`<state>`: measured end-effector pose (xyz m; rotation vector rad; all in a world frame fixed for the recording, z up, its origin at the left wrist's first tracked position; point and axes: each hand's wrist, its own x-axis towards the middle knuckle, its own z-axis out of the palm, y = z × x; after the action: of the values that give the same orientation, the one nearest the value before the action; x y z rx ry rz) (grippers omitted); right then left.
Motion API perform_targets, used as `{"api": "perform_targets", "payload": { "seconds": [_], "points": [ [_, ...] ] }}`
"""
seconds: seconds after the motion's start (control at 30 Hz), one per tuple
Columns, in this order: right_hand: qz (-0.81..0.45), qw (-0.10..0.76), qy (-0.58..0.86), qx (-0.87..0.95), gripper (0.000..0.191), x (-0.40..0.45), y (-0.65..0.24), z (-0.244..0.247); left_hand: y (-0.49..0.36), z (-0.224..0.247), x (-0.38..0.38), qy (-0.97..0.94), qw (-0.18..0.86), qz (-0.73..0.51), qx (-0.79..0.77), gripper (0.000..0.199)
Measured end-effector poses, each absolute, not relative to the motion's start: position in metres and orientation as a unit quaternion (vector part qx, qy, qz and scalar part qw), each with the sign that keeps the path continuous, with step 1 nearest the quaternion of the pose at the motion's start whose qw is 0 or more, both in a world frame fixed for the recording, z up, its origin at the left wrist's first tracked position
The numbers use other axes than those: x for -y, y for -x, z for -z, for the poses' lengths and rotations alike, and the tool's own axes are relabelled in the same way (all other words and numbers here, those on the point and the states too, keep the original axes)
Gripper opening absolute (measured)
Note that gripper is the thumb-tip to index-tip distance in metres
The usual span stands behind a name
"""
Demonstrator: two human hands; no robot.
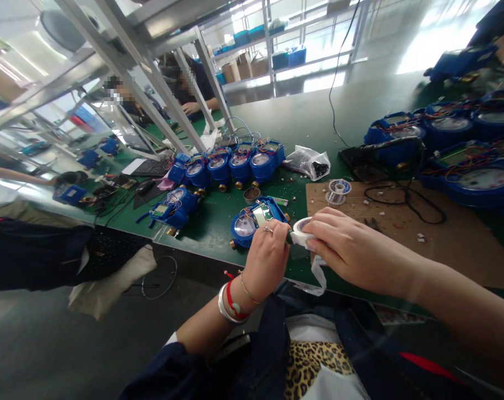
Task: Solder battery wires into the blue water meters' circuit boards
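The green bench (pixel 285 125) is the biggest thing before me, running from my lap out toward 12 o'clock. On it, at 3 o'clock from my hands, lies a brown cardboard sheet (pixel 455 233). At 2 o'clock, beyond the sheet, a cluster of blue meters (pixel 449 125) crowds together, coloured wires trailing over their housings. A smaller row of blue meters (pixel 235 164) stands side by side at 11 o'clock, brass fittings toward me.

The nearest blue meter (pixel 252 222) sits at 10 o'clock, its clear dial beside an opened housing with wires and a circuit board. My left hand covers part of its near edge; I cannot tell whether they touch.

My right hand (pixel 347 244) grips a roll of white tape (pixel 302 236) between thumb and fingers, in front of me at the bench's near edge. My left hand (pixel 268 250) is just beside the roll, at its 9 o'clock side, fingers curled close together; I cannot tell what they pinch. At 12 o'clock lies a clear plastic bag (pixel 308 161) with dark bits inside. Below the roll, at 5 o'clock, dangles a pale strip (pixel 318 272). A spool of wire (pixel 338 191) rests at 1 o'clock, and a small round tin (pixel 252 193) at 11 o'clock, just past the nearest meter.
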<state>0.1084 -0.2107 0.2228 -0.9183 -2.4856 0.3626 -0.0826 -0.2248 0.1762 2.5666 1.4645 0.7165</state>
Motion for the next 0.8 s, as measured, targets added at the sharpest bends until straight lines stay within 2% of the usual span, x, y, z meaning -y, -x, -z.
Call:
{"api": "perform_targets", "payload": {
  "seconds": [0.33, 0.43, 0.53, 0.63, 0.8],
  "points": [
    [-0.075, 0.22, 0.336, 0.913, 0.016, 0.213, -0.108, -0.221, 0.081, -0.187, 0.233, -0.849, 0.072, -0.282, -0.441, 0.016],
    [-0.069, 0.226, 0.317, 0.918, 0.017, 0.214, -0.108, -0.22, 0.08, -0.192, 0.236, -0.853, 0.097, -0.293, -0.421, 0.024],
    [-0.071, 0.239, 0.303, 0.92, 0.019, 0.214, -0.108, -0.217, 0.079, -0.193, 0.238, -0.837, 0.095, -0.312, -0.44, 0.016],
    [-0.102, 0.257, 0.299, 0.913, 0.021, 0.216, -0.107, -0.213, 0.078, -0.189, 0.237, -0.829, 0.063, -0.326, -0.451, 0.009],
    [-0.206, 0.281, 0.314, 0.883, 0.017, 0.22, -0.099, -0.204, 0.081, -0.181, 0.237, -0.846, -0.004, -0.33, -0.42, 0.009]
  ]
}}
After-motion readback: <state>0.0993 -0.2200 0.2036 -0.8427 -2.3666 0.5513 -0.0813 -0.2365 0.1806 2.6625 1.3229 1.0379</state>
